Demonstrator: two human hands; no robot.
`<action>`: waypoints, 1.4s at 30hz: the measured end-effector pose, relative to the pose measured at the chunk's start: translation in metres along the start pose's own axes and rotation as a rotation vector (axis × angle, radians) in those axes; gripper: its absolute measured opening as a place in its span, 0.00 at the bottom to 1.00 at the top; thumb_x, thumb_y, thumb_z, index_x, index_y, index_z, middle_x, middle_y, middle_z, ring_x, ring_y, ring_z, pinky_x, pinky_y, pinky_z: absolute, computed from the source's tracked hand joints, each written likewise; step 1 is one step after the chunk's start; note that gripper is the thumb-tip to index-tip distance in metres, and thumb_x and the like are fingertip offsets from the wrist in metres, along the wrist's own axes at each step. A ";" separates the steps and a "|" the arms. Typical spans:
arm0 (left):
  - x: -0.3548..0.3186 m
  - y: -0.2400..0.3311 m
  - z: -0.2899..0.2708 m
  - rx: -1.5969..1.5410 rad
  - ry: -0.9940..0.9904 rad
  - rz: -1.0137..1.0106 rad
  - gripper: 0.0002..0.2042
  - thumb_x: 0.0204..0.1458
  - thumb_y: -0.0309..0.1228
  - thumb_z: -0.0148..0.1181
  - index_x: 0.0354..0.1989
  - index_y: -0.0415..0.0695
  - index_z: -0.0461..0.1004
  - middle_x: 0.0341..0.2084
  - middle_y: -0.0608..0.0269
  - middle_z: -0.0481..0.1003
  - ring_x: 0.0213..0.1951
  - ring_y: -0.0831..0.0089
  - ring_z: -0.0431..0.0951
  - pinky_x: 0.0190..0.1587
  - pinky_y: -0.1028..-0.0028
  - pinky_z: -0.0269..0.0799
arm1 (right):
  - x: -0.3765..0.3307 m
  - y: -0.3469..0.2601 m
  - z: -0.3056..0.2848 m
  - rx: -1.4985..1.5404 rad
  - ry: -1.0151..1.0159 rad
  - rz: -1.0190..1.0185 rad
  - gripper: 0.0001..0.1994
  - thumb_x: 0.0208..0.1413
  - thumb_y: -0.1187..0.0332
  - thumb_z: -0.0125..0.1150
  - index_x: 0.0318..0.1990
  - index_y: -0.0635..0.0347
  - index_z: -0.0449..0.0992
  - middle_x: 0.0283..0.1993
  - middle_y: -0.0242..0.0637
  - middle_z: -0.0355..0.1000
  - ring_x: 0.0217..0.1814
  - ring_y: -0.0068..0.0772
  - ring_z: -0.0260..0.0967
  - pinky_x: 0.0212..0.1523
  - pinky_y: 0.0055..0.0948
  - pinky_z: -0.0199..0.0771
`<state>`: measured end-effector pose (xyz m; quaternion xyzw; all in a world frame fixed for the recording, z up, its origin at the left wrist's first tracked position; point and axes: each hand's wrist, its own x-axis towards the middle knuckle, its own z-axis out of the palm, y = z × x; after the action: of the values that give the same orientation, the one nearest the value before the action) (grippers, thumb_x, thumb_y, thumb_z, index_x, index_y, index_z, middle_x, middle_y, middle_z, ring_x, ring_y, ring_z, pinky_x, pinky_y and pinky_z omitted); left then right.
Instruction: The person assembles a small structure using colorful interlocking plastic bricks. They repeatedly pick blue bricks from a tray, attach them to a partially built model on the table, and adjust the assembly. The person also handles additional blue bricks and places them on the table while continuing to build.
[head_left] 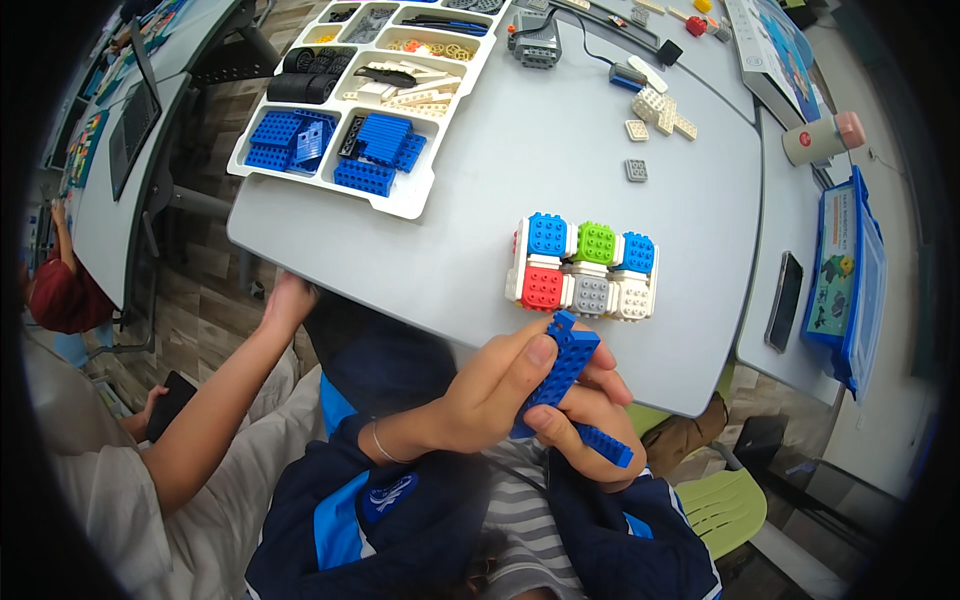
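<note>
Both my hands are closed around a blue building-brick assembly (562,372) just off the table's near edge. My left hand (497,385) grips its upper part, the thumb lying along the studded top. My right hand (592,420) holds the lower part from the right, with a blue beam end sticking out past its fingers. The underside of the piece is hidden by my palms. Just beyond my fingers, a block assembly (588,268) of blue, green, red, grey and white studded cubes rests on the table.
A white sorting tray (405,207) of bricks, tyres and beams stands at the back left. Loose white bricks (660,110) and a grey motor block (536,42) lie farther back. At right are a phone (785,300), a bottle (815,142) and a blue bin (850,290). Another person's arm (225,390) is at left.
</note>
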<state>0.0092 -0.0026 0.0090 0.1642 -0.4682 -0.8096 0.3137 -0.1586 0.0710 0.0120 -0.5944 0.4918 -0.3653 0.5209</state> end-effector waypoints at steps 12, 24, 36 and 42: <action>0.004 0.010 0.007 0.070 0.010 -0.001 0.31 0.73 0.45 0.30 0.66 0.25 0.59 0.49 0.43 0.79 0.54 0.61 0.78 0.63 0.65 0.67 | 0.003 -0.011 -0.006 0.008 -0.018 0.056 0.10 0.66 0.65 0.62 0.47 0.62 0.80 0.47 0.43 0.74 0.50 0.44 0.72 0.53 0.38 0.71; 0.006 -0.002 0.008 0.098 0.038 0.061 0.25 0.75 0.42 0.32 0.59 0.28 0.64 0.49 0.43 0.78 0.53 0.62 0.79 0.60 0.65 0.72 | 0.010 -0.018 -0.009 -0.196 -0.012 -0.029 0.09 0.65 0.67 0.60 0.45 0.62 0.79 0.38 0.45 0.77 0.40 0.49 0.75 0.43 0.40 0.73; 0.008 -0.008 0.005 0.217 0.023 0.096 0.21 0.74 0.37 0.36 0.54 0.29 0.66 0.44 0.43 0.80 0.47 0.55 0.82 0.54 0.64 0.75 | 0.005 -0.022 -0.009 -0.206 -0.044 0.055 0.12 0.61 0.67 0.64 0.48 0.64 0.78 0.44 0.52 0.76 0.51 0.58 0.73 0.54 0.47 0.73; 0.005 -0.007 0.006 0.308 0.033 0.098 0.17 0.73 0.36 0.38 0.52 0.31 0.67 0.43 0.43 0.80 0.43 0.51 0.82 0.50 0.64 0.74 | 0.004 -0.022 -0.008 -0.240 -0.016 -0.001 0.12 0.60 0.68 0.64 0.48 0.65 0.78 0.43 0.53 0.76 0.51 0.59 0.73 0.53 0.48 0.73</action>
<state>-0.0002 0.0006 0.0062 0.2005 -0.5892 -0.7090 0.3316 -0.1606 0.0647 0.0352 -0.6556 0.5276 -0.2993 0.4498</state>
